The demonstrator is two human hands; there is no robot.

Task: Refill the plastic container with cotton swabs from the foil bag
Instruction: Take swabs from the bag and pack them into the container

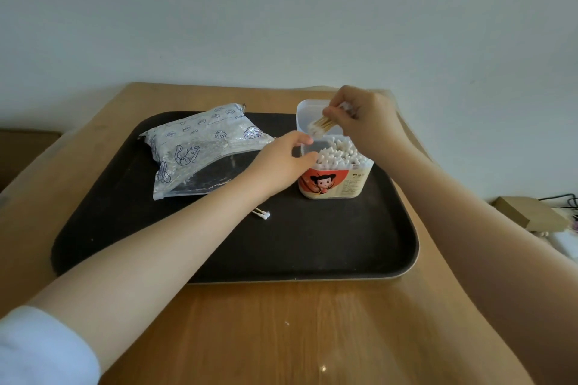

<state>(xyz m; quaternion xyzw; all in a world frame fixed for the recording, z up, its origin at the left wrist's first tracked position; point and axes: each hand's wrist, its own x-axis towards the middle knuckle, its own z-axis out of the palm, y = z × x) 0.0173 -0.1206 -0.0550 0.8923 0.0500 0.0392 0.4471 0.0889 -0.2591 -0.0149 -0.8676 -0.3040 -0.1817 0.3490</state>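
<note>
1. The clear plastic container [336, 178] carries an orange label with a cartoon child; its small print is unreadable.
2. It stands on the black rectangular tray [312, 244]; the silver printed foil bag [200, 150] lies left of it, two loose swabs [262, 213] in front.
3. The left hand [281, 162] grips its rim; the right hand [362, 125] pinches a wooden-stemmed swab bundle [319, 127] above its white-tipped, nearly full contents.

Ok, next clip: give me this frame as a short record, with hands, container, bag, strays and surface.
left hand: steadies the plastic container at its rim
right hand: holds a bundle of cotton swabs above the opening
container: upright, lid flipped open, mostly full, gap at left
foil bag: lying flat, left of container
loose swabs: on the tray, near the left wrist
tray: dark, on a wooden table
</note>
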